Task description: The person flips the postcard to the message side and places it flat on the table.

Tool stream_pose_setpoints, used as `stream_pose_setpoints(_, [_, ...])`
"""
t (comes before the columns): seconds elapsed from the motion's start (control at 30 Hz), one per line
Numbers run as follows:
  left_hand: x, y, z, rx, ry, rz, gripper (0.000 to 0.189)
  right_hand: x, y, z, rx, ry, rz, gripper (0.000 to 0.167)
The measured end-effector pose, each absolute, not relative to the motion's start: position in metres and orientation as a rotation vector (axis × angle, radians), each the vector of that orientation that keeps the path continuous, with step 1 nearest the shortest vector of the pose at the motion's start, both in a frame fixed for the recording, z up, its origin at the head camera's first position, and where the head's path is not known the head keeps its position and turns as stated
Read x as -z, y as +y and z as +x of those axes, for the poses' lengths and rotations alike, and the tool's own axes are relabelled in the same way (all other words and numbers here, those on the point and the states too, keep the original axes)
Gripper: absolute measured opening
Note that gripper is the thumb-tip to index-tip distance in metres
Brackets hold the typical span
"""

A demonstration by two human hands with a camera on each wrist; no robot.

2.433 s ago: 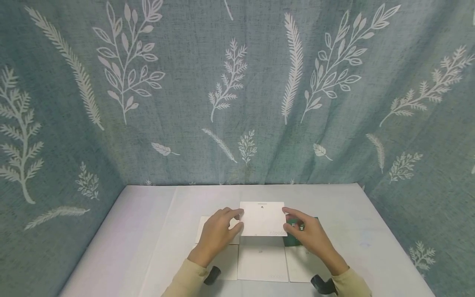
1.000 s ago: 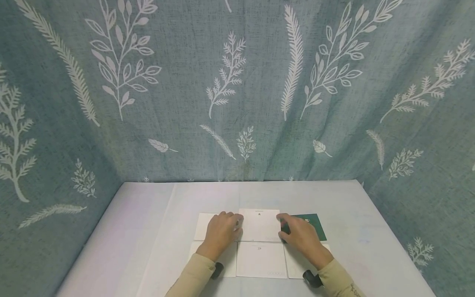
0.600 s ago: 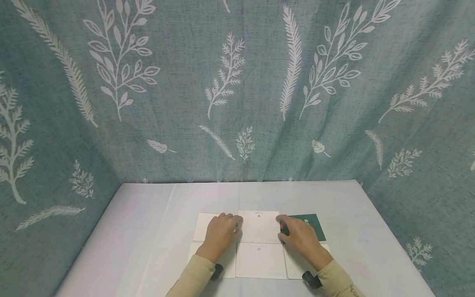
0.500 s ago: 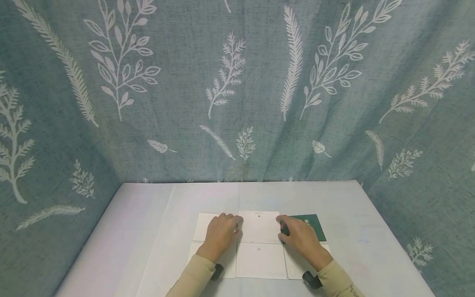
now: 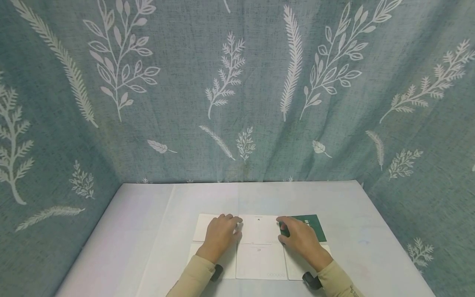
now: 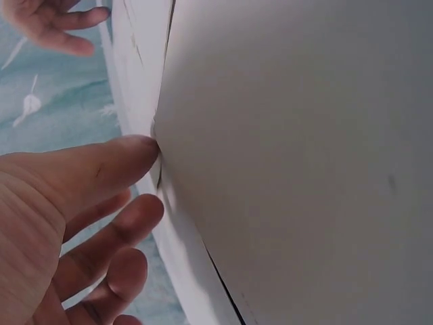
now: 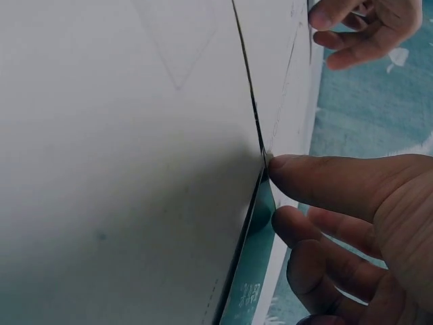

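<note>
A white postcard [image 5: 259, 232] with faint print lies flat in the back row, between my two hands in the head view. My left hand [image 5: 220, 236] is at its left edge, thumb and index finger curved and apart. At its right edge my right hand [image 5: 302, 237] has the same pose. Each thumb tip, on the left hand [image 6: 88, 203] and the right hand [image 7: 352, 217] in the wrist views, is close to a seam between cards; no card shows pinched. The right hand partly covers a green card [image 5: 317, 227].
Another white card [image 5: 204, 225] lies back left, partly under my left hand. In front are a middle white card [image 5: 261, 264], a left one [image 5: 231, 268] and a right one [image 5: 293, 264], on a white table [image 5: 163, 231]. A leaf-patterned curtain [image 5: 259, 82] surrounds the table.
The middle white postcard was held up between both hands, then lowered into the back row. In the last half second its far edge has sunk flat, while both hands have hardly moved.
</note>
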State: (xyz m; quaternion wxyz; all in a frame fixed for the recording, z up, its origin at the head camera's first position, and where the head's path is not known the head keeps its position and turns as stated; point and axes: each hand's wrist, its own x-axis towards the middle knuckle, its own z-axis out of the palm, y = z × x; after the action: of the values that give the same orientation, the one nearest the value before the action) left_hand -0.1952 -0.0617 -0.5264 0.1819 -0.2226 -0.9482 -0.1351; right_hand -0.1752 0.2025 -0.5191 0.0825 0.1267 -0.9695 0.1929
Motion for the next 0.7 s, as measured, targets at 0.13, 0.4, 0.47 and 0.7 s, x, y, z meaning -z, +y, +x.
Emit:
stream_pose_setpoints(0.13, [0.527, -0.062, -0.195, 0.382, -2.663, -0.632, 0.030, 0.517, 0.205, -0.175, -0.579, -2.903, 0.375, 0.052])
stream_pose_setpoints(0.4, [0.525, -0.061, -0.196, 0.409, -2.571, -0.666, 0.026, 0.503, 0.223, -0.176, -0.686, -2.832, 0.484, 0.055])
stream_pose_setpoints(0.47, [0.525, -0.059, -0.197, 0.412, -2.534, -0.679, 0.028, 0.499, 0.230, -0.176, -0.725, -2.832, 0.495, 0.057])
stream_pose_setpoints(0.7, [0.526, -0.056, -0.202, 0.373, -2.466, -0.700, 0.055, 0.496, 0.261, -0.178, -0.739, -2.799, 0.536, 0.068])
